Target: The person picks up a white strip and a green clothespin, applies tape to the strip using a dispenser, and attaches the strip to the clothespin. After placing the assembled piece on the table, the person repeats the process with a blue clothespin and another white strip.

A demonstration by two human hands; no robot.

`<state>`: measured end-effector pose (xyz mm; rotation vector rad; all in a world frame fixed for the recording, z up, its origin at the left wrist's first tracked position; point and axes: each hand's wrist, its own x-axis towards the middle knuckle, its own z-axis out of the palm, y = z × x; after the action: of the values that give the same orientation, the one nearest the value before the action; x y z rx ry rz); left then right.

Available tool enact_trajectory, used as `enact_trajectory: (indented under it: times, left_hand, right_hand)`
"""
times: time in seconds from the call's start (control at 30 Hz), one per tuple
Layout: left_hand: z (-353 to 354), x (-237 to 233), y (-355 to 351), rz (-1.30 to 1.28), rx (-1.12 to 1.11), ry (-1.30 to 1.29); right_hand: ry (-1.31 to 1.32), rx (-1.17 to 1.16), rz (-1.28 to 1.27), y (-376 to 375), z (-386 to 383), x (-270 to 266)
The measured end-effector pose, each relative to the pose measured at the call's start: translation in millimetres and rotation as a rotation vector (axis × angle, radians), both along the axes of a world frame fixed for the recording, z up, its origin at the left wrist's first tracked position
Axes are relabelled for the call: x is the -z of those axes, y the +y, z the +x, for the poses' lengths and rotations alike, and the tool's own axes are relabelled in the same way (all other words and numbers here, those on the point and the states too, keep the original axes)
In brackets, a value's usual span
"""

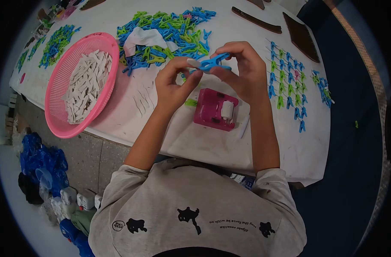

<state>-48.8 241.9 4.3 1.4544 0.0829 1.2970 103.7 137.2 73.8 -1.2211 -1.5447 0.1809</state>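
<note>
Above a pink device with a white roller [213,110], my two hands meet at a blue clothespin [211,63]. My right hand [246,70] pinches the clothespin's right end between thumb and fingers. At its left end, my left hand [176,81] holds a small whitish piece [193,63] between thumb and forefinger, against the clothespin's tip. Whether the piece is inside the jaws cannot be made out. A green clothespin [191,102] lies at the device's left side.
A pink basket [52,92] of whitish strips stands at the left. Behind my hands is a heap of blue and green clothespins [178,32] with a white cloth [145,38]. Clothespin rows [290,89] and brown toothed pieces [301,37] lie at the right.
</note>
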Motion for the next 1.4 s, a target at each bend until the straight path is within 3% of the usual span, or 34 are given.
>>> enact_trajectory:
  times: [0.03,0.07,0.13,0.2,0.27,0.3,0.37,0.4,0.47,0.87,1.1,1.17,1.2,1.27,1.4]
  left_hand:
    - [-2.8,-4.7,3.6,0.25,-0.09,-0.053]
    - [-6.7,-12.8,3.7,0.245,-0.088,-0.058]
    - [-17.7,-34.9,3.6,0.544,-0.235,-0.136]
    - [-30.8,-48.7,-3.8,0.585,-0.253,-0.138]
    - [-43.5,-56.5,-19.5,0.055,-0.152,-0.064]
    - [-51.0,-62.8,-21.6,0.057,-0.161,-0.06]
    - [-64.8,-74.6,-22.4,-0.393,0.203,0.103]
    - [-67.4,-76.8,-23.1,-0.395,0.199,0.102]
    - [-71.2,-80.5,-24.5,-0.419,0.425,0.132]
    - [-72.8,-90.9,-27.2,-0.446,0.549,0.244]
    - [-75.7,-81.6,-29.3,-0.369,0.469,0.048]
    - [-77.2,-85.7,-29.5,-0.088,0.26,0.007]
    - [-78.2,-88.7,-30.3,-0.09,0.258,0.008]
    - [-79.4,-95.2,-33.1,0.168,0.025,0.08]
    - [-80.3,-97.6,-37.6,0.242,-0.029,0.127]
  right_hand:
    - [-0.007,0.002,0.001,-3.2,-3.2,-6.9]
    - [-0.096,-0.023,0.107,-7.6,-8.2,-14.2]
    - [-0.193,-0.058,0.21,-17.4,-17.7,-32.4]
    - [-0.418,-0.004,0.378,-25.9,-28.6,-48.9]
    - [-0.369,0.018,0.408,-33.9,-38.1,-51.9]
    - [-0.323,0.054,0.435,-35.5,-39.9,-51.9]
    - [-0.308,0.037,0.421,-36.6,-38.1,-50.1]
    - [-0.298,0.024,0.404,-37.6,-37.5,-49.1]
    - [-0.302,-0.001,0.381,-37.4,-37.1,-47.5]
    - [-0.323,-0.147,0.296,-41.7,-46.4,-53.6]
    - [-0.329,-0.19,0.147,-50.7,-48.5,-58.5]
    - [-0.211,-0.164,0.085,-58.2,-61.1,-64.2]
    - [-0.094,-0.138,0.023,-59.7,-65.1,-67.0]
    - [-0.078,-0.105,-0.009,-59.5,-63.7,-71.2]
    - [-0.172,-0.031,-0.103,-61.3,-57.4,-64.9]
